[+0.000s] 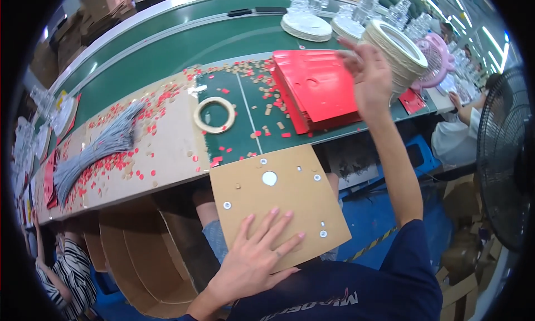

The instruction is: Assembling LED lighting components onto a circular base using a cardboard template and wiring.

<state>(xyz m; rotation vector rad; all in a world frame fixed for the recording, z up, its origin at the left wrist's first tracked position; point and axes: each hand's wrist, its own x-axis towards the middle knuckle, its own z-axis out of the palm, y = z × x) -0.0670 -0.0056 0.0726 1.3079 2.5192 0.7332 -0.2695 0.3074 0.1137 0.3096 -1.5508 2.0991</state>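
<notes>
A flat brown cardboard sheet [251, 195] rests on my lap, its far edge by the bench. It has a large round hole, a few small cut-outs and several small white round pieces. My left hand [259, 254] lies on its near part, fingers spread. My right hand [370, 78] is raised over the right end of a stack of glossy red sheets [320, 95], fingers stretched out and slightly blurred, with nothing visible in them. Just beyond that hand stands a large cream-coloured roll [393, 56]; whether the hand touches it I cannot tell.
On the bench lie a masking tape roll [214, 115], a bundle of grey ties [100, 151] and scattered red and brown scraps. Clear plastic parts stand on round white stacks [306, 27] behind. A black fan [504, 159] is at right, an open carton [145, 259] below left. Other people sit on both sides.
</notes>
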